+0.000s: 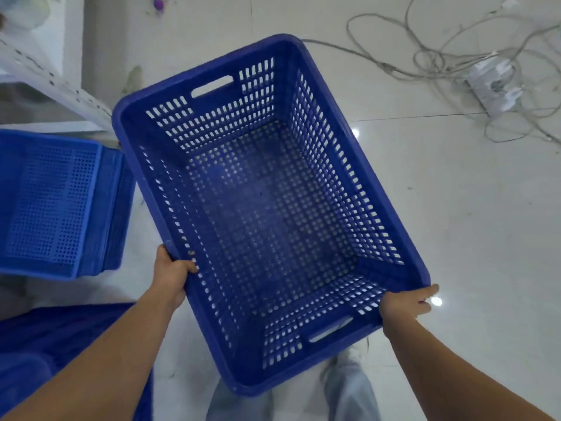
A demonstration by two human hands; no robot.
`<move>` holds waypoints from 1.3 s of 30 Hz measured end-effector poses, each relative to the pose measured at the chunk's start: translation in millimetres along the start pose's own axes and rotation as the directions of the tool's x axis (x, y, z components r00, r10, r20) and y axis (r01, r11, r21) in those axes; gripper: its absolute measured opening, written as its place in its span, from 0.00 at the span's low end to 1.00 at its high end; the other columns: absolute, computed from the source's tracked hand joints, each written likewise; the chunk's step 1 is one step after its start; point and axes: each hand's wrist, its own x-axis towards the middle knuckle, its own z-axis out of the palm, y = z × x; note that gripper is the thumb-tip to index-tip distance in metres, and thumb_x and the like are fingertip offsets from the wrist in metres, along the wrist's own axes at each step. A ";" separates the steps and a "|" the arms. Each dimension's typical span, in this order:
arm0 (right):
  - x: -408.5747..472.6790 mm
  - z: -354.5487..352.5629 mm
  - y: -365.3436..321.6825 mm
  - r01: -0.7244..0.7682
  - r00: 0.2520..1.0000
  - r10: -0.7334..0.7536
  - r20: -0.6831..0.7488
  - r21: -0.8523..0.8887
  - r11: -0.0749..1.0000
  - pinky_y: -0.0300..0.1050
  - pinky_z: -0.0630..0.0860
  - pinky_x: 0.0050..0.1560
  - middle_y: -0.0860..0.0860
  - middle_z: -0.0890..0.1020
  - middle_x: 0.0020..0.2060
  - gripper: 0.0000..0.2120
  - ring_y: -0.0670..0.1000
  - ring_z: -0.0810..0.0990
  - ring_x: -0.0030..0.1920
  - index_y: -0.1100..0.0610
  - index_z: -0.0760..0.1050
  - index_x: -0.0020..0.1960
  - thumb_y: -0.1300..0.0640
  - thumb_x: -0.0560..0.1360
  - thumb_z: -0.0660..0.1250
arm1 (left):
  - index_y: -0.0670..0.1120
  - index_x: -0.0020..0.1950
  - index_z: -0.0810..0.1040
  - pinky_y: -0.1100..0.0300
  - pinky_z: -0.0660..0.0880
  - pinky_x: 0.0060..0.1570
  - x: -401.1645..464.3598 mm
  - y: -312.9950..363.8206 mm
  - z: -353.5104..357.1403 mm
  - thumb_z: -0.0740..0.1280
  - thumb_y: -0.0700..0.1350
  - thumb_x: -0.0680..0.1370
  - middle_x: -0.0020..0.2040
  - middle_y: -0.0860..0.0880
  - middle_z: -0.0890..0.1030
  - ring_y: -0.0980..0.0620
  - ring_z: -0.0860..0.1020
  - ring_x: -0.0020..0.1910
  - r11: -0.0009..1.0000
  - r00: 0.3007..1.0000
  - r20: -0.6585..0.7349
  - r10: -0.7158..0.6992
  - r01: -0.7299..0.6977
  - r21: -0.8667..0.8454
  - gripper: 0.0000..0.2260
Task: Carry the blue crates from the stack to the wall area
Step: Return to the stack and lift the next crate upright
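A large dark blue perforated crate [267,214] hangs in the air in front of me, empty, its open top facing me. My left hand [171,273] grips its left rim near the closer corner. My right hand [406,302] holds the rim at the near right corner. A lighter blue crate stack [54,205] lies on its side at the left, close to the held crate. Another dark blue crate [45,344] shows under my left forearm at the lower left.
White tiled floor [455,223] spreads to the right. Tangled white cables and a power strip [491,86] lie at the upper right. A white perforated metal shelf frame [54,83] stands at the upper left. My legs in pale trousers [349,390] are below the crate.
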 end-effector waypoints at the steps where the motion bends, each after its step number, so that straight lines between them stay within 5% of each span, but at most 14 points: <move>1: 3.1 1.1 -1.3 0.000 1.000 0.001 -0.008 0.063 0.998 0.48 0.61 0.70 0.48 0.63 0.73 0.30 0.55 0.66 0.69 0.49 0.51 0.77 0.38 0.79 0.47 | 0.46 0.58 0.65 0.44 0.75 0.52 4.3 -9.1 1.4 0.56 0.21 0.69 0.53 0.45 0.75 0.44 0.75 0.49 1.000 1.000 0.007 -0.013 0.013 -0.006 0.25; 4: 8.6 7.2 -8.0 -0.056 0.998 0.064 -0.029 0.213 0.975 0.52 0.63 0.70 0.47 0.62 0.73 0.27 0.56 0.67 0.68 0.47 0.49 0.77 0.42 0.80 0.47 | 0.48 0.59 0.63 0.47 0.77 0.46 9.2 -25.8 5.9 0.56 0.21 0.70 0.49 0.49 0.75 0.48 0.76 0.46 0.999 1.000 0.013 -0.023 0.024 -0.037 0.26; 7: 6.4 3.9 -6.6 -0.055 0.998 0.051 0.023 0.205 0.977 0.57 0.68 0.67 0.52 0.58 0.74 0.34 0.60 0.68 0.67 0.45 0.42 0.78 0.60 0.79 0.55 | 0.49 0.59 0.63 0.48 0.76 0.48 7.4 -32.0 5.7 0.58 0.23 0.71 0.50 0.49 0.75 0.48 0.76 0.47 1.000 1.000 0.008 -0.013 0.013 -0.007 0.25; 10: 4.0 -7.8 -0.3 0.013 0.998 -0.028 0.055 0.267 0.964 0.57 0.73 0.58 0.55 0.66 0.70 0.39 0.62 0.73 0.62 0.47 0.46 0.77 0.69 0.74 0.59 | 0.49 0.60 0.63 0.50 0.75 0.46 5.3 -32.1 7.5 0.59 0.24 0.72 0.51 0.49 0.75 0.48 0.75 0.48 0.999 0.999 -0.029 -0.032 0.033 0.019 0.25; 14: -24.4 10.0 39.9 -0.273 0.960 0.224 0.168 0.385 0.882 0.55 0.74 0.52 0.58 0.75 0.50 0.24 0.59 0.75 0.47 0.63 0.65 0.67 0.63 0.72 0.66 | 0.47 0.64 0.63 0.48 0.73 0.49 0.8 -30.9 11.2 0.60 0.26 0.74 0.54 0.47 0.73 0.47 0.75 0.48 0.998 0.998 -0.040 -0.055 0.056 0.011 0.25; 17: -60.5 30.4 60.3 -0.438 0.880 0.326 0.346 0.324 0.838 0.54 0.72 0.51 0.57 0.76 0.47 0.21 0.59 0.74 0.45 0.66 0.68 0.65 0.66 0.73 0.66 | 0.46 0.67 0.62 0.48 0.73 0.51 -3.7 -33.2 11.0 0.61 0.27 0.75 0.56 0.46 0.73 0.46 0.75 0.50 0.997 0.997 -0.023 -0.071 0.071 0.022 0.25; 22: -52.7 26.1 54.0 -0.354 0.909 0.259 0.326 0.279 0.893 0.57 0.73 0.57 0.57 0.72 0.51 0.27 0.60 0.72 0.50 0.62 0.61 0.67 0.74 0.71 0.63 | 0.45 0.70 0.61 0.47 0.73 0.57 -14.0 -39.3 16.0 0.60 0.28 0.76 0.58 0.46 0.73 0.46 0.73 0.55 0.997 0.997 0.002 -0.078 0.078 0.018 0.25; 29: 16.0 -7.5 5.0 -0.090 0.950 0.025 0.312 0.194 0.977 0.66 0.74 0.59 0.58 0.72 0.52 0.20 0.61 0.74 0.51 0.57 0.61 0.57 0.73 0.72 0.64 | 0.48 0.71 0.59 0.45 0.69 0.66 -49.6 -66.4 58.3 0.62 0.32 0.77 0.58 0.46 0.72 0.44 0.73 0.59 0.980 0.982 -0.005 -0.188 0.187 -0.072 0.26; 37: 67.3 -31.6 -52.5 0.157 0.937 -0.196 0.288 0.154 0.976 0.63 0.76 0.54 0.60 0.74 0.53 0.20 0.60 0.75 0.48 0.56 0.63 0.59 0.73 0.74 0.61 | 0.49 0.74 0.58 0.44 0.71 0.65 -90.9 -109.1 112.5 0.64 0.34 0.77 0.67 0.42 0.71 0.41 0.73 0.64 0.858 0.884 -0.047 -0.465 0.438 -0.268 0.29; 39: 72.1 -37.4 -62.4 0.214 0.925 -0.241 0.294 0.120 0.969 0.60 0.76 0.52 0.59 0.74 0.49 0.24 0.59 0.74 0.49 0.58 0.63 0.65 0.75 0.73 0.59 | 0.46 0.73 0.60 0.43 0.76 0.55 -95.8 -121.6 121.7 0.64 0.31 0.76 0.65 0.41 0.72 0.41 0.74 0.59 0.779 0.828 0.003 -0.561 0.529 -0.335 0.28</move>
